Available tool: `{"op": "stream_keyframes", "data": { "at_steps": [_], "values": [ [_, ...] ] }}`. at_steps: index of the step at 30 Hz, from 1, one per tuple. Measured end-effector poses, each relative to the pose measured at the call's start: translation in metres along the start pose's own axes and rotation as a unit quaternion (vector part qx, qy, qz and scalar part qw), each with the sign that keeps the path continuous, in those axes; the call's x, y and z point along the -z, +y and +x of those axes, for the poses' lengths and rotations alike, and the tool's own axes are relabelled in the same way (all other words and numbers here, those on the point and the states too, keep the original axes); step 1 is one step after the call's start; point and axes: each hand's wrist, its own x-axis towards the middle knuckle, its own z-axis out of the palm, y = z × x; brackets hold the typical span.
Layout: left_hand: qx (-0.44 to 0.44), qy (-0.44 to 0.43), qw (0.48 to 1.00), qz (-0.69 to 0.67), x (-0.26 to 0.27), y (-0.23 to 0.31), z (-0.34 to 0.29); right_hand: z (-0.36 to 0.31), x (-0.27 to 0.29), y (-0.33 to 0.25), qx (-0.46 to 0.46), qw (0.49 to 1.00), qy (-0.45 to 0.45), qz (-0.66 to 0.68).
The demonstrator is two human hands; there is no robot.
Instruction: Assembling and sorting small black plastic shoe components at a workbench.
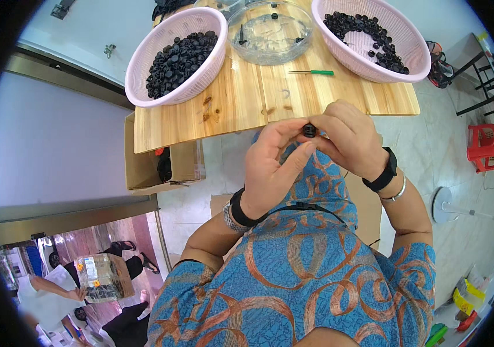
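Between the fingertips of both my hands, just off the table's front edge, is a small round black plastic part (309, 130). My left hand (274, 159) pinches it from the left with thumb and forefinger. From the other side my right hand (348, 139) grips it too, its fingers curled. The far side of the part is hidden by my fingers. Beyond my hands lies a thin tool with a green handle (322, 73), flat on the wooden table (247, 110).
A pink basket (133, 87) heaped with black parts stands at the table's left, another pink basket (414, 43) with fewer at the right. Between them sits a clear round tray (270, 56). Below are an open cardboard box (137, 168) and a red stool (486, 147). People handle a carton (108, 277) at lower left.
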Motion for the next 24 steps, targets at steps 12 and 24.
{"op": "stream_keyframes", "data": {
  "at_steps": [12,24],
  "values": [
    [0.107,0.002,0.990,-0.093,0.002,0.005,0.008,-0.001,0.000,0.006,0.004,0.998,-0.054,-0.034],
    [0.118,0.046,0.961,-0.246,0.055,0.016,0.031,0.009,0.003,0.003,-0.099,0.990,-0.069,0.075]
  ]
}}
